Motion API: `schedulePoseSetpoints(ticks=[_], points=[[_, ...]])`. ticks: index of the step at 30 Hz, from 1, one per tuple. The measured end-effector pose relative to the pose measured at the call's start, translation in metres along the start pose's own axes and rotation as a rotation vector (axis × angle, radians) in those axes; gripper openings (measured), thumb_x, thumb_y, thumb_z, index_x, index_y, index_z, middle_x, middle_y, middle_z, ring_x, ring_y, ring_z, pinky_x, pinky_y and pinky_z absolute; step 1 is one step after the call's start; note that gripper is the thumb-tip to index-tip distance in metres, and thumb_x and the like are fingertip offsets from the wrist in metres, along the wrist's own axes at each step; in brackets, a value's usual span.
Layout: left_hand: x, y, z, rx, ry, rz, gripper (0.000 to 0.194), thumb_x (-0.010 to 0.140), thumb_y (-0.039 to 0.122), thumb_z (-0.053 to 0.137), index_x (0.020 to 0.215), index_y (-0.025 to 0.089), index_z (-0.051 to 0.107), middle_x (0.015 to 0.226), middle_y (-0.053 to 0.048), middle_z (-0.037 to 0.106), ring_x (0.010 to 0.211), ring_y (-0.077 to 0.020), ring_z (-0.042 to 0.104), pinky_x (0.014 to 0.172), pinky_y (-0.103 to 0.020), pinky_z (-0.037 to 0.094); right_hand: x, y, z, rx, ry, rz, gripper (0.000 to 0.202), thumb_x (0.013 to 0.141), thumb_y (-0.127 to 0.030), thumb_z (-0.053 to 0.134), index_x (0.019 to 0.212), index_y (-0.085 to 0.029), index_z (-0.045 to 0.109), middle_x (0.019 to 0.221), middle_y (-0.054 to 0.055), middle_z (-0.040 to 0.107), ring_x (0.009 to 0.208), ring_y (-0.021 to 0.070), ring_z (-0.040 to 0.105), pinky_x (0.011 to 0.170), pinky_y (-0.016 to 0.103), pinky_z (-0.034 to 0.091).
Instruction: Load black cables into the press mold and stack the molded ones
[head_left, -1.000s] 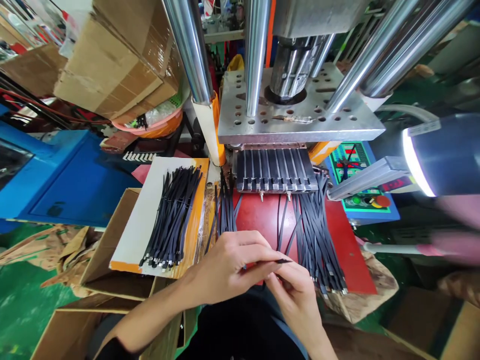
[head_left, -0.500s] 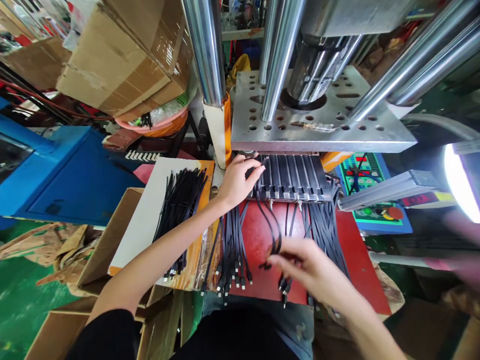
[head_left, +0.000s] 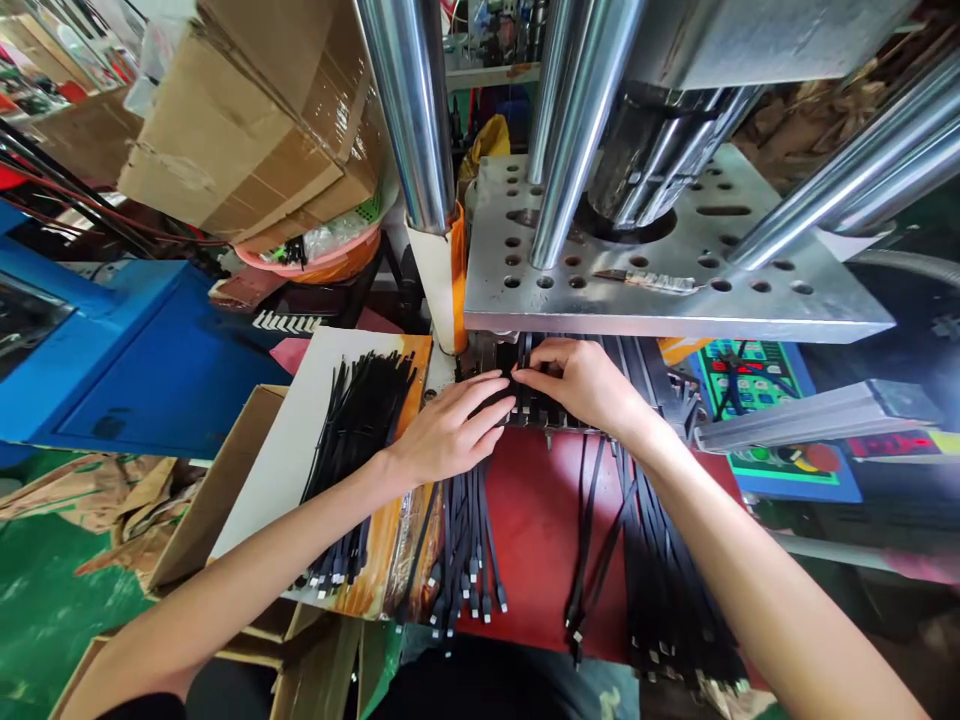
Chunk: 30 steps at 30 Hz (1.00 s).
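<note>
My left hand [head_left: 454, 428] lies over the left end of the dark slotted fixture [head_left: 600, 415], fingers stretched out and slightly apart. Beside it, my right hand [head_left: 581, 385] pinches at the fixture's slots; whatever is between thumb and forefinger is too small to make out. Black cables [head_left: 466, 540] hang down in front of the fixture below my left hand. More cables [head_left: 660, 560] hang at its right over the red surface [head_left: 536, 520]. A bundle of black cables [head_left: 360, 430] rests on a white board [head_left: 281, 450] at the left.
A perforated steel plate [head_left: 675, 300] with thick metal columns [head_left: 412, 110] stands just above and behind my hands. A control panel [head_left: 787, 430] and a grey metal arm [head_left: 817, 410] are at the right. Cardboard boxes [head_left: 247, 130] and a blue machine [head_left: 150, 370] stand left.
My right hand has moved up from the hanging cables to the fixture. My left hand has opened out of its pinch and shifted slightly down and left. The view has shifted a little.
</note>
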<state>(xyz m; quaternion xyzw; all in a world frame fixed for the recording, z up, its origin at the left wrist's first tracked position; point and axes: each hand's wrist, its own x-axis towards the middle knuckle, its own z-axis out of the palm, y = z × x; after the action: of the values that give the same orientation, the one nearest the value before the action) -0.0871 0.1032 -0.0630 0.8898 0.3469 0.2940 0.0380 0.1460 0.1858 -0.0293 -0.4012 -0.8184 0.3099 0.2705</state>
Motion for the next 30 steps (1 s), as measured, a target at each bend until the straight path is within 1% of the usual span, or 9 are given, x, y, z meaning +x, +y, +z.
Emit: schedulePoseSetpoints(ticks=[3,5,9,14,17,20,22,26,30], points=[[0.002,-0.003,0.002,0.038,-0.020,0.057,0.036,0.107,0.014,0.057,0.142,0.012,0.065,0.146,-0.021,0.070,0.148,-0.0338,0.061,0.118,-0.057,0.059,-0.002,0.000,0.000,-0.004,0.033,-0.002,0.041,0.102,-0.040,0.069,0.066,-0.021,0.062,0.072,0.001,0.063,0.068,0.0167,0.055,0.069,0.032,0.040],[0.004,-0.006,0.003,0.047,-0.023,0.110,0.037,0.106,0.013,0.058,0.142,0.011,0.065,0.144,-0.021,0.071,0.144,-0.0336,0.064,0.116,-0.055,0.061,-0.004,0.000,-0.001,0.029,0.015,-0.017,0.044,0.103,-0.045,0.067,0.067,-0.021,0.064,0.075,0.002,0.065,0.070,0.0174,0.057,0.070,0.032,0.042],[0.003,-0.011,0.004,0.047,-0.035,0.136,0.039,0.104,0.012,0.057,0.142,0.016,0.066,0.145,-0.019,0.071,0.141,-0.0313,0.066,0.113,-0.053,0.063,-0.006,0.000,-0.001,0.089,-0.017,-0.035,0.050,0.104,-0.056,0.064,0.069,-0.021,0.069,0.079,0.004,0.068,0.073,0.0186,0.061,0.072,0.033,0.045],[0.003,-0.013,0.007,0.168,-0.030,0.192,0.038,0.105,0.010,0.055,0.141,0.013,0.065,0.145,-0.020,0.072,0.141,-0.0324,0.067,0.109,-0.053,0.064,-0.007,0.003,0.004,0.043,0.075,-0.022,0.037,0.103,-0.042,0.067,0.073,-0.020,0.073,0.087,0.007,0.074,0.080,0.0209,0.067,0.079,0.036,0.049],[0.005,-0.009,0.010,0.255,-0.020,0.236,0.035,0.106,0.009,0.053,0.139,0.009,0.063,0.143,-0.022,0.074,0.142,-0.0326,0.066,0.106,-0.050,0.065,-0.008,0.005,0.001,0.124,0.041,0.015,0.033,0.100,-0.043,0.068,0.077,-0.020,0.073,0.090,0.007,0.077,0.078,0.0197,0.066,0.076,0.035,0.049],[0.004,0.000,0.015,0.278,-0.027,0.170,0.037,0.105,0.012,0.055,0.142,0.007,0.061,0.147,-0.025,0.070,0.147,-0.0354,0.062,0.109,-0.052,0.062,-0.009,0.005,-0.004,0.274,-0.044,0.085,0.031,0.095,-0.050,0.072,0.087,-0.020,0.071,0.081,0.003,0.073,0.065,0.0158,0.058,0.064,0.031,0.045],[0.002,0.008,0.018,0.247,-0.056,0.095,0.044,0.104,0.019,0.060,0.146,0.006,0.058,0.153,-0.028,0.064,0.152,-0.0392,0.057,0.114,-0.057,0.059,-0.010,0.003,-0.005,0.305,-0.045,0.117,0.034,0.092,-0.054,0.075,0.087,-0.021,0.068,0.071,-0.001,0.067,0.060,0.0145,0.053,0.058,0.030,0.041],[0.000,0.021,0.020,0.177,-0.105,-0.034,0.057,0.103,0.026,0.066,0.155,0.008,0.051,0.163,-0.029,0.054,0.158,-0.0410,0.047,0.121,-0.061,0.053,-0.010,0.001,-0.002,0.255,0.026,0.121,0.038,0.089,-0.057,0.076,0.082,-0.022,0.063,0.064,-0.003,0.060,0.060,0.0152,0.052,0.057,0.029,0.039],[0.002,0.027,0.020,0.167,-0.092,-0.064,0.051,0.105,0.027,0.063,0.153,0.010,0.053,0.162,-0.028,0.054,0.159,-0.0406,0.047,0.122,-0.061,0.053,-0.007,0.003,0.001,0.235,0.038,0.102,0.038,0.090,-0.057,0.074,0.082,-0.022,0.066,0.067,-0.001,0.062,0.062,0.0157,0.054,0.060,0.030,0.042]])
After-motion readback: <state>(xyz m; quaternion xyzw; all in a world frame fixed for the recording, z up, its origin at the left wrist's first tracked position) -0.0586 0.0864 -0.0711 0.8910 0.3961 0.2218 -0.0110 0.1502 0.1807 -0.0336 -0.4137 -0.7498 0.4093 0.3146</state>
